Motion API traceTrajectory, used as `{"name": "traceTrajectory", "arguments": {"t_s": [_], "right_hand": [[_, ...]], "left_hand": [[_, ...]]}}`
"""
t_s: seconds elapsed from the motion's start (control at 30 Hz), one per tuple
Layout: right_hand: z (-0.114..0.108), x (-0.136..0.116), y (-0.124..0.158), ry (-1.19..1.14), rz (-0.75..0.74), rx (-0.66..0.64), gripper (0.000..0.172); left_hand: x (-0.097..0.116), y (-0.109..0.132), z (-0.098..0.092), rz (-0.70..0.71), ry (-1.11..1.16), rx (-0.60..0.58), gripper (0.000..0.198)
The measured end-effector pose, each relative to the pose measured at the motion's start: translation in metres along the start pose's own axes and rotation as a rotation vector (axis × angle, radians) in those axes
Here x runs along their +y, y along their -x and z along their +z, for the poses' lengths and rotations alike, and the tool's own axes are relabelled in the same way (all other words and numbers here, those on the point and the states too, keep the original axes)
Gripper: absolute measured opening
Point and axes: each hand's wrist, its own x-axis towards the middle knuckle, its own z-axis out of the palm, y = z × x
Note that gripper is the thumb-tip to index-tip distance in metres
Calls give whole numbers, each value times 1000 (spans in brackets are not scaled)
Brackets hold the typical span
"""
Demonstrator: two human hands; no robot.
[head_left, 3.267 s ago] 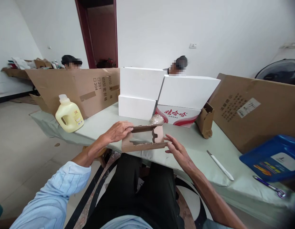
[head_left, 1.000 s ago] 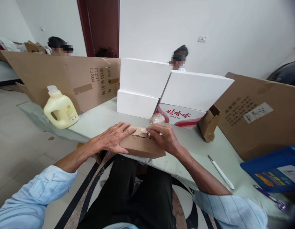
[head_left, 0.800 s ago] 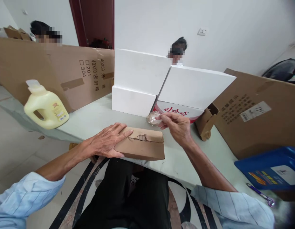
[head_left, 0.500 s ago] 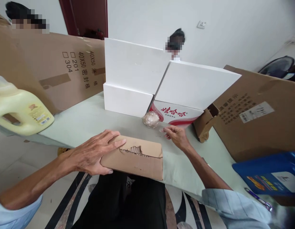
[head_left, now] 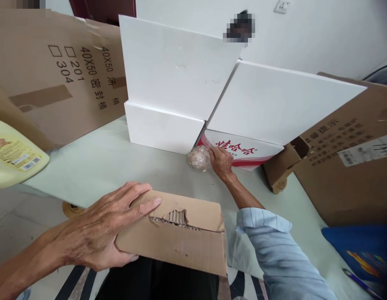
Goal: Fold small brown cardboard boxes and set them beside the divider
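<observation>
My left hand (head_left: 107, 227) clasps the left end of a brown cardboard box (head_left: 193, 246), thumb on the top face and fingers around the side. The box is near the table's front edge, and a torn strip on its top bares the corrugated layer. Farther forward, a ball of crumpled clear tape (head_left: 198, 159) rests on the table in front of the white boxes. My right hand (head_left: 222, 161) is closed at the ball's right side, its fingertips touching it. Whether a loose scrap is between those fingers is hidden.
White boxes (head_left: 177, 71) stand stacked behind the ball, one with red lettering (head_left: 240, 152). Large brown cartons (head_left: 84, 79) flank the table (head_left: 96, 166). A yellow jug (head_left: 18, 154) is at the left; a small open carton (head_left: 282, 164), blue container (head_left: 359, 246) and purple pen (head_left: 362, 283) are at the right.
My right hand has moved forward from beside the ball, where it pinched a small clear scrap, and now touches the ball. My left hand stays on the box. The view has shifted closer.
</observation>
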Motion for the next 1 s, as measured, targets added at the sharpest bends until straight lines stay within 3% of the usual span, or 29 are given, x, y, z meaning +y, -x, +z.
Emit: {"name": "traceTrajectory", "arguments": {"t_s": [0.17,0.57,1.0], "right_hand": [[25,6,14,73,-115,-46,31],[33,26,35,261,-371,-19,36],[54,24,58,406,-334,-163,64]], "left_hand": [[-3,5,5,-6,-2,-15,118],[3,-4,-3,-2,21,19,111],[-3,-10,-5,14,15,-16,108]]}}
